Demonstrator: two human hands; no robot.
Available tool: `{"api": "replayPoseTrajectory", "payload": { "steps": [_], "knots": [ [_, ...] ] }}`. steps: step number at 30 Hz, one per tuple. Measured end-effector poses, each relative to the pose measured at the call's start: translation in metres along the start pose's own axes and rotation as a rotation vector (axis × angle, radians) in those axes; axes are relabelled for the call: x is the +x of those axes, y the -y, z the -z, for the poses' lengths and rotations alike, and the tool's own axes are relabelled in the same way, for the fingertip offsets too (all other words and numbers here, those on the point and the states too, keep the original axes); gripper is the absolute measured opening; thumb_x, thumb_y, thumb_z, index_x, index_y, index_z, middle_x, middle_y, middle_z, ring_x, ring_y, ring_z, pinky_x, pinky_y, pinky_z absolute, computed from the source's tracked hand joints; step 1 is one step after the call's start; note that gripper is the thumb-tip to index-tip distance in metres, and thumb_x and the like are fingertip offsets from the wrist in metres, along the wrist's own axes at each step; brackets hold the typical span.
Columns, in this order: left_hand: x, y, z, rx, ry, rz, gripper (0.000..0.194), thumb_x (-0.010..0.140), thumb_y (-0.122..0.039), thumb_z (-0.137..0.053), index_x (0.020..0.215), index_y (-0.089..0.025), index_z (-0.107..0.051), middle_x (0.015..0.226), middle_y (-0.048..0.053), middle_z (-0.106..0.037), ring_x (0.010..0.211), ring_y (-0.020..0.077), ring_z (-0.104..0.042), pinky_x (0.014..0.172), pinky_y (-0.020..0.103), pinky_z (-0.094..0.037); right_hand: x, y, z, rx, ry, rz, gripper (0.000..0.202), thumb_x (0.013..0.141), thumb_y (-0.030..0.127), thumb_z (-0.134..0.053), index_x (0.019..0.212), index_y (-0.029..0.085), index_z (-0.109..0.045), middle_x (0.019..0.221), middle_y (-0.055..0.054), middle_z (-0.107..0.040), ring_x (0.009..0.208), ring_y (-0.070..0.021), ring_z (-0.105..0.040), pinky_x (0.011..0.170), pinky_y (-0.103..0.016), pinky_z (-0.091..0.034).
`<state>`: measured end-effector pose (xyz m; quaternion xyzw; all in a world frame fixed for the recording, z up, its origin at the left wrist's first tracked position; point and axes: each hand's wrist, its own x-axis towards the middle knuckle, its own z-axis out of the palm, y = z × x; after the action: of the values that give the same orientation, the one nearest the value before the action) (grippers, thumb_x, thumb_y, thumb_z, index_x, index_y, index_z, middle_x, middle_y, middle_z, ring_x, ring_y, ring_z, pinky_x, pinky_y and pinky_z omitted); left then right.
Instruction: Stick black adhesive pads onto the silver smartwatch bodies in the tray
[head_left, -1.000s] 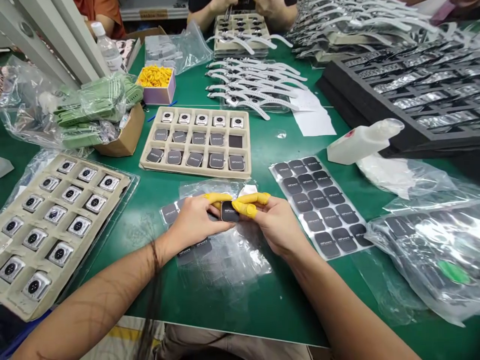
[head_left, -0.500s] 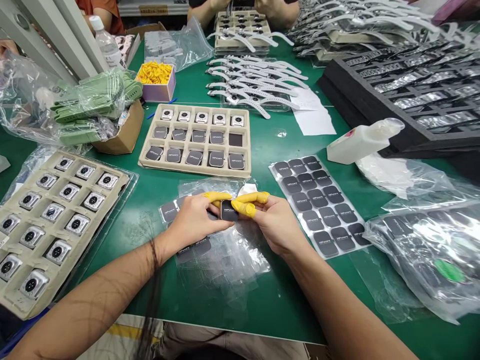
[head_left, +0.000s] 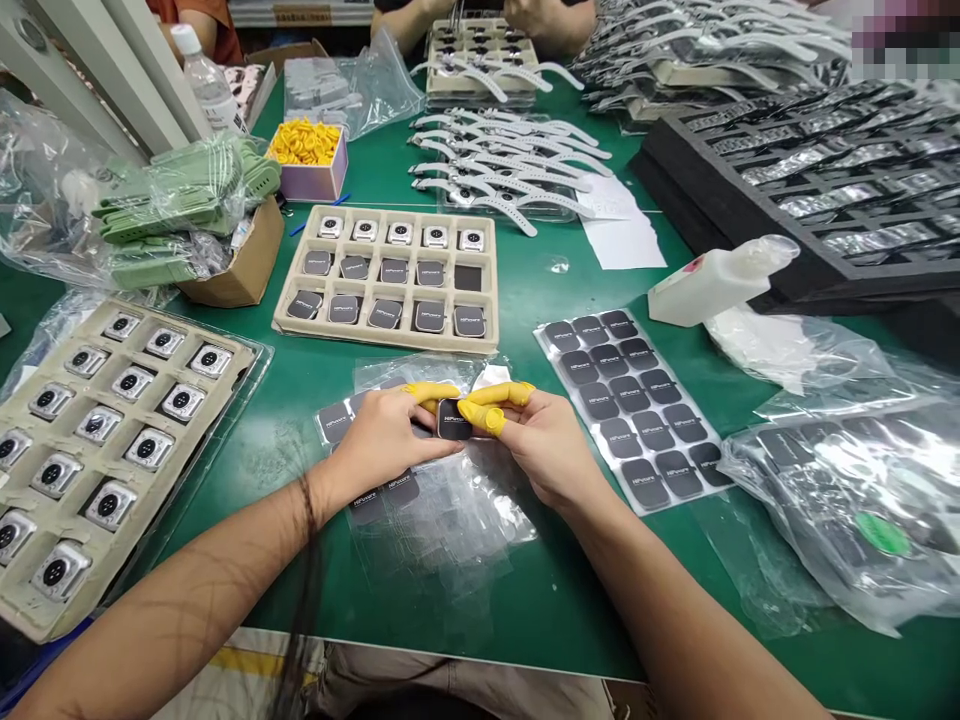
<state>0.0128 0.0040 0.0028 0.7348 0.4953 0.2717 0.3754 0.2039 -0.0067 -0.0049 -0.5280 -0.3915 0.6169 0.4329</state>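
Between my two hands is a smartwatch case (head_left: 454, 420) with a black, lettered front facing me. My left hand (head_left: 386, 428) grips its left side, thumb below and a yellow-cotted finger above. On its right side, my right hand (head_left: 536, 430) pinches it with yellow finger cots on the thumb and fingers. Beneath the hands lie a sheet of black stickers (head_left: 339, 424) and a pile of clear film pieces (head_left: 442, 540). Just beyond stands a beige tray (head_left: 360, 338) of watch cases, several with black fronts up, one compartment showing only its dark bottom.
Another beige tray (head_left: 161, 490) of watch cases lies at left. To the right are a sticker sheet (head_left: 637, 410), a white bottle (head_left: 712, 290), a plastic bag (head_left: 840, 500) and a black foam tray (head_left: 757, 230). A box of yellow finger cots (head_left: 307, 165) and white straps (head_left: 510, 165) stand farther back.
The view has shifted slightly, moving everything a little left in the picture. Both hands still hold the watch case, with barely any change in grip.
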Motion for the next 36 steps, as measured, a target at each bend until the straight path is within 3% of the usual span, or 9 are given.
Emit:
{"api": "replayPoseTrajectory", "payload": {
  "steps": [10, 15, 18, 20, 23, 25, 27, 30, 36],
  "knots": [
    [0.0, -0.004, 0.0, -0.005, -0.008, 0.015, 0.01, 0.067, -0.028, -0.081, 0.068, -0.02, -0.075, 0.104, 0.002, -0.078, 0.086, 0.018, -0.071, 0.08, 0.029, -0.054, -0.001, -0.002, 0.001, -0.21, -0.02, 0.098, 0.038, 0.069, 0.045, -0.084, 0.092, 0.018, -0.072, 0.091, -0.007, -0.072, 0.081, -0.0199, -0.068, 0.075, -0.036, -0.057],
    [0.0, -0.004, 0.003, -0.071, 0.01, 0.127, 0.017, 0.066, -0.026, -0.08, 0.082, -0.02, -0.078, 0.087, 0.002, -0.079, 0.085, 0.0205, -0.072, 0.08, 0.031, -0.053, -0.006, 0.005, 0.011, -0.786, -0.261, 0.685, 0.046, 0.087, 0.049, -0.065, 0.125, 0.024, -0.062, 0.117, -0.013, -0.061, 0.102, -0.0258, -0.062, 0.081, -0.044, -0.056],
    [0.002, -0.001, 0.004, -0.233, 0.014, 0.181, 0.047, 0.064, -0.021, -0.081, 0.11, -0.02, -0.073, 0.074, -0.001, -0.075, 0.077, 0.0192, -0.072, 0.074, 0.029, -0.053, -0.006, 0.006, 0.015, -1.118, 0.088, 0.988, 0.051, 0.091, 0.053, -0.058, 0.139, 0.035, -0.053, 0.148, -0.011, -0.041, 0.131, -0.0316, -0.045, 0.103, -0.054, -0.044],
    [0.002, 0.001, 0.002, -0.363, 0.008, 0.226, 0.056, 0.061, -0.02, -0.084, 0.116, -0.017, -0.07, 0.071, 0.0, -0.073, 0.069, 0.0176, -0.07, 0.067, 0.027, -0.053, -0.002, 0.005, 0.017, -1.299, 0.211, 0.981, 0.054, 0.09, 0.057, -0.058, 0.141, 0.041, -0.05, 0.158, -0.007, -0.032, 0.141, -0.0358, -0.032, 0.108, -0.061, -0.035],
    [-0.001, 0.002, -0.001, -0.512, -0.01, 0.292, 0.06, 0.058, -0.022, -0.089, 0.114, -0.014, -0.07, 0.072, 0.003, -0.073, 0.067, 0.0168, -0.069, 0.065, 0.027, -0.054, 0.005, 0.001, 0.019, -1.346, -0.037, 0.873, 0.05, 0.095, 0.048, -0.054, 0.143, 0.035, -0.048, 0.157, -0.01, -0.034, 0.145, -0.0409, -0.024, 0.106, -0.068, -0.028],
    [-0.003, 0.002, 0.002, -0.593, -0.051, 0.301, 0.063, 0.056, -0.023, -0.091, 0.115, -0.014, -0.069, 0.078, 0.004, -0.075, 0.07, 0.0165, -0.07, 0.069, 0.028, -0.056, 0.006, -0.001, 0.016, -1.243, -0.146, 0.865, 0.048, 0.098, 0.041, -0.05, 0.143, 0.023, -0.049, 0.151, -0.017, -0.042, 0.141, -0.0387, -0.032, 0.106, -0.064, -0.032],
    [0.001, 0.0, 0.013, -0.669, -0.184, 0.263, 0.065, 0.058, -0.027, -0.091, 0.117, -0.017, -0.067, 0.088, 0.005, -0.075, 0.074, 0.0165, -0.071, 0.074, 0.03, -0.058, 0.004, -0.004, 0.007, -1.128, -0.068, 0.92, 0.047, 0.099, 0.04, -0.049, 0.138, 0.015, -0.054, 0.14, -0.02, -0.051, 0.131, -0.0329, -0.045, 0.104, -0.054, -0.04],
    [0.032, -0.003, 0.038, -0.546, -0.305, 0.151, 0.063, 0.064, -0.037, -0.087, 0.121, -0.02, -0.066, 0.105, 0.008, -0.074, 0.088, 0.0209, -0.071, 0.086, 0.04, -0.058, -0.002, -0.007, -0.012, -1.131, 0.257, 0.967, 0.048, 0.097, 0.048, -0.05, 0.133, 0.017, -0.058, 0.138, -0.019, -0.055, 0.125, -0.0303, -0.051, 0.1, -0.048, -0.043],
    [0.164, -0.015, 0.066, 0.412, 0.025, -0.117, 0.062, 0.058, -0.047, -0.088, 0.111, -0.019, -0.075, 0.13, 0.014, -0.064, 0.128, 0.0356, -0.051, 0.111, 0.051, -0.036, -0.005, -0.009, -0.022, -1.227, 0.333, 0.905, 0.043, 0.099, 0.047, -0.047, 0.127, 0.019, -0.061, 0.14, -0.018, -0.057, 0.129, -0.0325, -0.049, 0.104, -0.054, -0.037]
  ]
}}
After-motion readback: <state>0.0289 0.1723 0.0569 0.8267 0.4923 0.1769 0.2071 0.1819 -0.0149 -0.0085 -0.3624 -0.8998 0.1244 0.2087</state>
